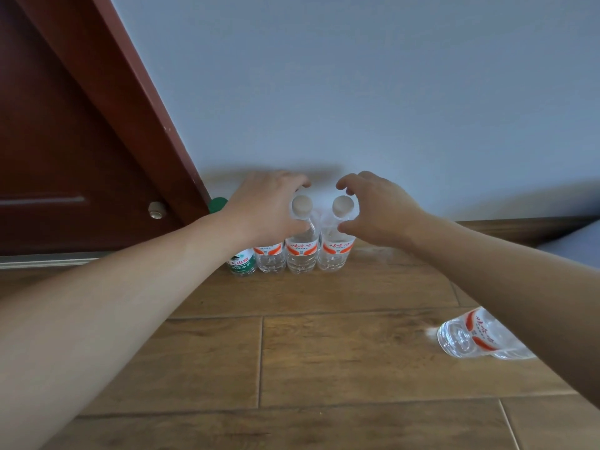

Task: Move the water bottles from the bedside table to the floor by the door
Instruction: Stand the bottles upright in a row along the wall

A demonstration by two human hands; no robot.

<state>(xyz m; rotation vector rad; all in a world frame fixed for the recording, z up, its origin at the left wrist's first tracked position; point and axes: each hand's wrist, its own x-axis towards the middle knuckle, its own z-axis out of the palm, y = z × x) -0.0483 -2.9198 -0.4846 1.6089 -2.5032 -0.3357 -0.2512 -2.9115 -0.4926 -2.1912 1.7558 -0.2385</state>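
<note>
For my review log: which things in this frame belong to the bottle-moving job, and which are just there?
Job:
- four upright bottles in a row by the wall
- fallen bottle on the floor
- left hand
- right hand
- door

Not part of it:
- door stopper
- wall

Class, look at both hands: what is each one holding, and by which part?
Each appears open around a bottle's neck below the cap: left hand, right hand. A firm grip cannot be told.
</note>
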